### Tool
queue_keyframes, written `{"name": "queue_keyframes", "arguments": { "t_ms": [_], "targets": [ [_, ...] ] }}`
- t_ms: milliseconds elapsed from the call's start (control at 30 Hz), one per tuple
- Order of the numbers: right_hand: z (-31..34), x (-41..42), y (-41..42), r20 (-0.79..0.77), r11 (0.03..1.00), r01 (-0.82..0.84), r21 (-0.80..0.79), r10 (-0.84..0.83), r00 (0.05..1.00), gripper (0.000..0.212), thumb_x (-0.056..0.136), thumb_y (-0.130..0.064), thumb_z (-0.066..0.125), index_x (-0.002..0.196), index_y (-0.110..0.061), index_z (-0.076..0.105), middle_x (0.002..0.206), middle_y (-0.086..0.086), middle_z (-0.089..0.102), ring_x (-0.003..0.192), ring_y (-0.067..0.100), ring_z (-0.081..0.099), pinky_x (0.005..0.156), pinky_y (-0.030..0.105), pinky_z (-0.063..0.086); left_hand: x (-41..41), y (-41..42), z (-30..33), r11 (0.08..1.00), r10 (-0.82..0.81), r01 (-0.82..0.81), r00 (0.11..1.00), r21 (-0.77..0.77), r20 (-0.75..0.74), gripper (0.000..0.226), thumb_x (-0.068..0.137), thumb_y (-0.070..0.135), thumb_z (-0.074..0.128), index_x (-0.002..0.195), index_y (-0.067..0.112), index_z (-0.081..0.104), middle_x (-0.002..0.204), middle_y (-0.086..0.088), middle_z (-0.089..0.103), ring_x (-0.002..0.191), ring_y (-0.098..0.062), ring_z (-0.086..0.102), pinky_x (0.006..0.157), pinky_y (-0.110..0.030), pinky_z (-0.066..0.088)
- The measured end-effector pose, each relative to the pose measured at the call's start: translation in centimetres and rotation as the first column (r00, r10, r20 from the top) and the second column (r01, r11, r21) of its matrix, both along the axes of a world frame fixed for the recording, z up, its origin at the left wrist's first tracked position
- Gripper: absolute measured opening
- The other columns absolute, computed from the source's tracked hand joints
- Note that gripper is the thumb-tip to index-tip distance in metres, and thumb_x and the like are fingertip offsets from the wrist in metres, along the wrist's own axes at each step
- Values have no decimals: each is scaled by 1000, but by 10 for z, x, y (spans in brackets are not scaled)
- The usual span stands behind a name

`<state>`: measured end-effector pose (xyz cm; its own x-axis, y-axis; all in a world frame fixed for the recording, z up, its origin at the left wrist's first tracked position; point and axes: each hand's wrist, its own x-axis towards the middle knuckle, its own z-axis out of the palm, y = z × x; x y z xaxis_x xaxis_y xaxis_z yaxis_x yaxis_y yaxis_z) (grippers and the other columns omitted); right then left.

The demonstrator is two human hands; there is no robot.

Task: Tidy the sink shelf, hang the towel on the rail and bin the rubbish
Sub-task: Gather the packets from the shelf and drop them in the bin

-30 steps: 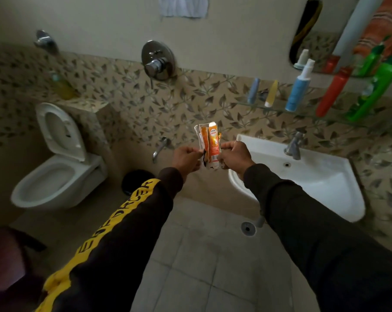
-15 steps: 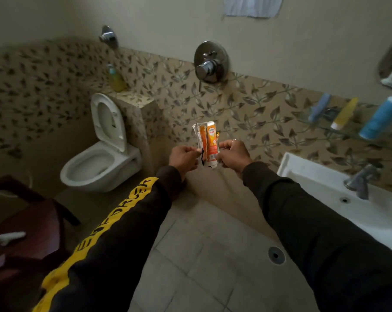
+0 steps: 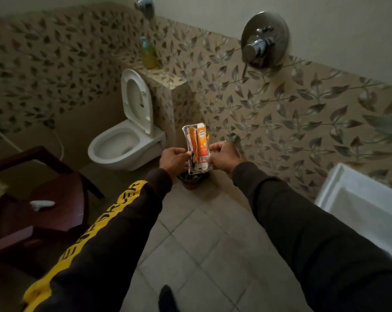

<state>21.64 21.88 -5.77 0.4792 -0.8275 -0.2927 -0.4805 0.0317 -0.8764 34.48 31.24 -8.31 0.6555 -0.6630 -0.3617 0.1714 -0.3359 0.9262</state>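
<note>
An orange and white crinkled wrapper [image 3: 197, 147] stands upright between my hands, out in front of me. My left hand [image 3: 173, 159] pinches its left edge and my right hand [image 3: 222, 156] pinches its right edge. Directly below the wrapper, on the floor by the wall, sits a small dark bin [image 3: 193, 181], mostly hidden behind the wrapper and my hands. The sink shelf and the towel rail are out of frame.
A white toilet [image 3: 125, 145] with its lid up stands left of the bin. A dark wooden chair [image 3: 44, 199] carries a small white object [image 3: 42, 204] at the left. The sink corner [image 3: 357, 199] juts in at the right. A shower mixer [image 3: 261, 46] is on the wall.
My view has swung left and downward: the sink and its shelf slid out to the right, while the toilet, chair and bin came in. Both hands keep holding the wrapper.
</note>
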Motion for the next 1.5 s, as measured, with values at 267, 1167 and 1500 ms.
{"name": "queue_keyframes", "arguments": {
  "t_ms": [267, 1167, 1500],
  "targets": [
    [2, 85, -15, -25, 999, 31, 8, -31, 999, 27, 78, 3, 70, 93, -19, 66, 100, 8, 73, 96, 25, 71, 85, 48, 61, 86, -18, 18, 996, -78, 74, 992, 47, 100, 14, 93, 13, 62, 101, 5, 70, 83, -9, 67, 68, -15, 60, 57, -25, 55],
    [-38, 215, -170, -38, 990, -34, 137, 40, 998, 28, 80, 10, 69, 96, -12, 62, 98, 14, 71, 85, 25, 70, 70, 36, 62, 215, -170, -30, 986, -55, 35, 990, 162, 126, 14, 94, 18, 61, 84, 17, 69, 91, -10, 73, 89, -24, 71, 81, -43, 60],
    [-67, 256, -197, -98, 986, -3, 166, 19, 995, 30, 80, 9, 70, 101, -11, 62, 100, 15, 72, 92, 30, 72, 73, 40, 62, 257, -201, -59, 979, -73, 59, 995, 193, 62, 8, 92, 17, 64, 91, 12, 70, 96, -12, 72, 93, -26, 70, 85, -44, 59]
  ]
}}
